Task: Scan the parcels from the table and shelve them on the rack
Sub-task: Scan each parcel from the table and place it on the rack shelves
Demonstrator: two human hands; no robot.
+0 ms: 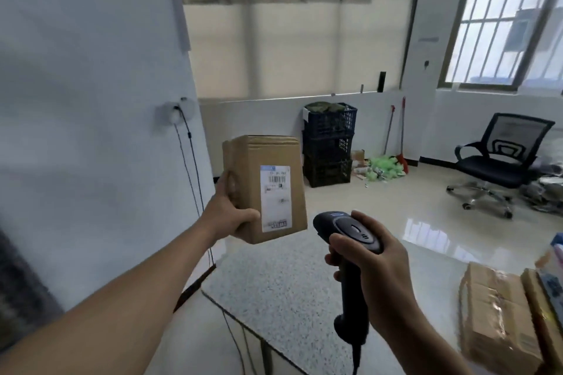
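While our left hand (227, 213) grips the box (264, 189) upright above the table (283, 283), label (275, 198) facing us, our right hand (370, 265) is wrapped round the scanner (348, 233) just right of it, head aimed at the barcode. More parcels (499, 316) wait further right.

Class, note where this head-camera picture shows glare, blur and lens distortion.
Head view: the window is blown out, its glare streaks the floor; the wall edge bows from wide-angle distortion; the parcel label reads soft; the taped boxes at right smear.
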